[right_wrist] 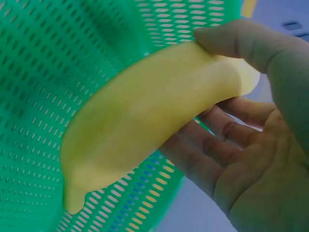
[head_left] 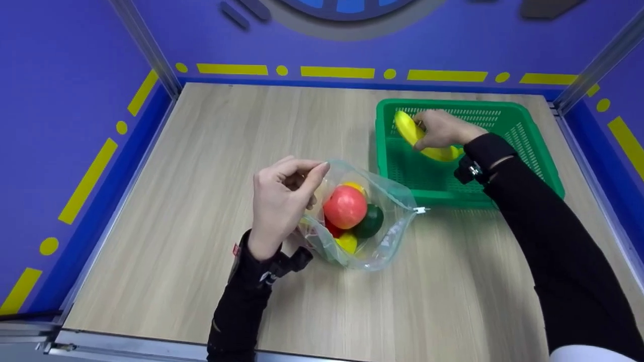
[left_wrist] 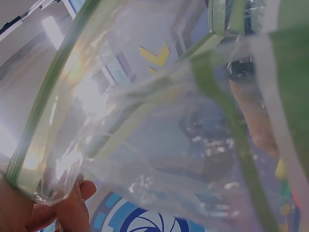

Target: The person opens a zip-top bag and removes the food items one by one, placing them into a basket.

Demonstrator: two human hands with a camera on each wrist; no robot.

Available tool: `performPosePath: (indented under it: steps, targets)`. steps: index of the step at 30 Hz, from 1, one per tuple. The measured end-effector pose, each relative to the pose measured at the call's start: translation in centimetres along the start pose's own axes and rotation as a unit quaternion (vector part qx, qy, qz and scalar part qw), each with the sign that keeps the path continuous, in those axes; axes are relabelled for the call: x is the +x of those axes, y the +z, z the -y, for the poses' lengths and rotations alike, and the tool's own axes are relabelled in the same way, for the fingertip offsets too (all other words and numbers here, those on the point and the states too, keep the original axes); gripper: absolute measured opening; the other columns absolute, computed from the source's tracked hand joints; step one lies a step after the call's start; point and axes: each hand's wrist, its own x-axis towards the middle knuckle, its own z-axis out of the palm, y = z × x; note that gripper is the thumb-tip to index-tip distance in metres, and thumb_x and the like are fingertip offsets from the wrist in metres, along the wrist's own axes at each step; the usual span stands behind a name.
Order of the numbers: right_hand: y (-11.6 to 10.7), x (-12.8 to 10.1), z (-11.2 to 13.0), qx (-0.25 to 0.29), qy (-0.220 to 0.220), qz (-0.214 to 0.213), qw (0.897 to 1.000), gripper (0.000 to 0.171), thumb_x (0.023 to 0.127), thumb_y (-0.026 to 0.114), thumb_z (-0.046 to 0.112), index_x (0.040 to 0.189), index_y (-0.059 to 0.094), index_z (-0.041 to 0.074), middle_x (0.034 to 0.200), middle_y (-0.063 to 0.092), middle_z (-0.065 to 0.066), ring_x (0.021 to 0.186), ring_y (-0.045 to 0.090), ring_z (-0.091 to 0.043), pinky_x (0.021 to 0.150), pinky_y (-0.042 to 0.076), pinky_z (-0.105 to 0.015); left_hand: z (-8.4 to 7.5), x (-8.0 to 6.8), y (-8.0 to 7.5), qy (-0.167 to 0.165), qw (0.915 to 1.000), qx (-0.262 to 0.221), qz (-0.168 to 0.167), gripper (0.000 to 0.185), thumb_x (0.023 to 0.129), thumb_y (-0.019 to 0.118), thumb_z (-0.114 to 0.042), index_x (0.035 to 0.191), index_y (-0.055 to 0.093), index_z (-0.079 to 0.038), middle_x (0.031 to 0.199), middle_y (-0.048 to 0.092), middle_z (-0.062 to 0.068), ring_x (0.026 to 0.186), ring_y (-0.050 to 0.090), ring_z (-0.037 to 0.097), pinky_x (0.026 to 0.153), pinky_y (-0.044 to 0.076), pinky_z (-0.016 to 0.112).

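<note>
Yellow banana (head_left: 420, 141) gripped in right hand (head_left: 441, 128) fingers over green basket (head_left: 523, 146); left hand (head_left: 279, 201) fingers pinching clear bag (head_left: 382, 241) rim on worktop (head_left: 201, 151).

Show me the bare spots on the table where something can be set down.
The table is bare along its whole left half, between the blue wall and the left hand, and along the near edge. It is crowded mid-right: the bag of fruit sits beside the green basket, where the right hand holds a banana.
</note>
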Motion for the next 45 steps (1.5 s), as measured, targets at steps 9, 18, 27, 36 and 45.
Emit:
performPosePath:
  steps: [9, 18, 27, 36, 45]
  targets:
    - [2.0, 1.7, -0.7, -0.068, 0.023, 0.089, 0.993, 0.072, 0.093, 0.077, 0.014, 0.152, 0.044, -0.011, 0.138, 0.06, -0.034, 0.117, 0.063, -0.04, 0.097, 0.057, -0.054, 0.0, 0.0, 0.0, 0.001, 1.0, 0.001, 0.003, 0.007, 0.094, 0.08, -0.008, 0.095, 0.082, -0.001, 0.073, 0.062, 0.009, 0.048, 0.056, 0.014, 0.047, 0.052, 0.024]
    - [2.7, 2.0, -0.7, -0.069, 0.042, 0.117, 0.99, 0.064, 0.094, 0.075, 0.008, 0.15, 0.049, -0.008, 0.141, 0.06, -0.034, 0.127, 0.061, -0.045, 0.101, 0.057, -0.056, 0.1, 0.2, 0.0, 0.004, 1.0, 0.002, 0.006, 0.008, 0.093, 0.08, -0.007, 0.094, 0.081, 0.001, 0.072, 0.063, 0.009, 0.047, 0.057, 0.018, 0.047, 0.052, 0.024]
    - [0.8, -0.9, 1.8, -0.051, -0.054, -0.032, 0.997, 0.045, 0.1, 0.07, 0.012, 0.141, 0.061, -0.003, 0.134, 0.068, -0.028, 0.121, 0.067, -0.043, 0.102, 0.057, -0.059, 0.2, 0.2, -0.2, -0.002, 1.0, 0.003, 0.002, 0.006, 0.093, 0.08, -0.007, 0.093, 0.082, 0.0, 0.073, 0.064, 0.008, 0.047, 0.056, 0.013, 0.046, 0.051, 0.023]
    - [-0.3, -7.1, 7.9, -0.03, -0.176, -0.216, 0.96, 0.03, 0.098, 0.075, 0.012, 0.127, 0.071, 0.004, 0.117, 0.077, -0.013, 0.095, 0.074, -0.028, 0.082, 0.062, -0.046, 0.1, 0.1, -0.5, -0.009, 0.9999, 0.001, -0.006, 0.007, 0.093, 0.082, -0.009, 0.094, 0.083, -0.002, 0.072, 0.062, 0.007, 0.047, 0.054, 0.011, 0.045, 0.048, 0.022]
    - [1.2, -14.3, 13.8, -0.017, -0.286, -0.359, 0.888, 0.022, 0.093, 0.081, 0.01, 0.114, 0.075, 0.003, 0.104, 0.077, -0.011, 0.09, 0.074, -0.021, 0.084, 0.061, -0.025, 0.0, 0.2, -0.4, -0.011, 0.9999, 0.005, -0.004, 0.006, 0.092, 0.082, -0.008, 0.093, 0.083, -0.002, 0.072, 0.062, 0.007, 0.047, 0.054, 0.011, 0.045, 0.048, 0.022]
